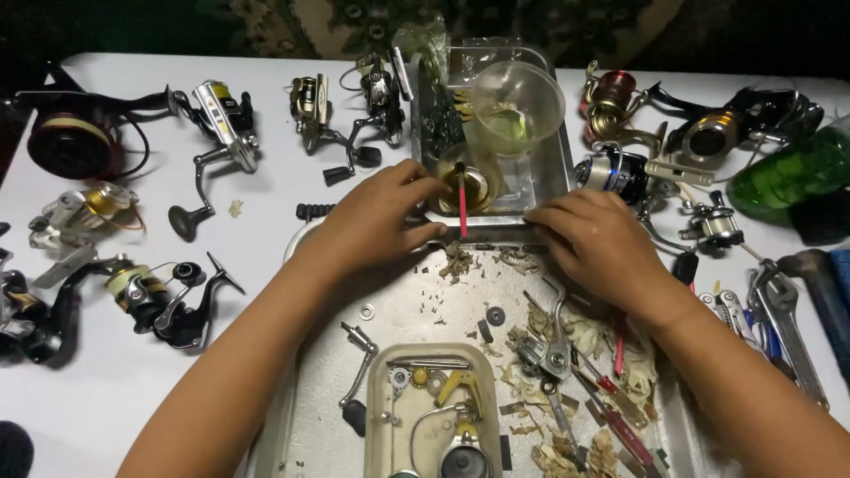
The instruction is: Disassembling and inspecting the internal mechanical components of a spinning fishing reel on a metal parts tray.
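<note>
Both hands rest on the near rim of a shallow rectangular metal pan (556,168) that stands at the far end of a large scuffed metal work tray (310,407). The left hand (376,221) lies with its fingers curled over the rim and its thumb along the outside, so it appears to clamp the edge, while the right hand (589,235) presses down on the same rim further right, fingers bent; whether it pinches a small part beneath them I cannot tell. The two hands are apart, one at each side of a slim red-handled brush (461,199) that leans upright against the rim, its tip in a small round brass-coloured part (482,181) sitting in the pan. Behind this a clear plastic cup (518,106) holding a little yellowish liquid tilts inside the pan, which suggests the pan serves as a washing bath kept apart from the dry work. On the tray nearer the person, a cream plastic dish (376,416) gathers small screws, washers and a bail wire, likely so they do not roll off; beside it lie a grey reel body (553,354) and shreds of paper wadding. Whole spinning reels (226,119) stand spread on the white table (115,381) to the left and far right, with steel wrenches (788,319) at the right edge.
</note>
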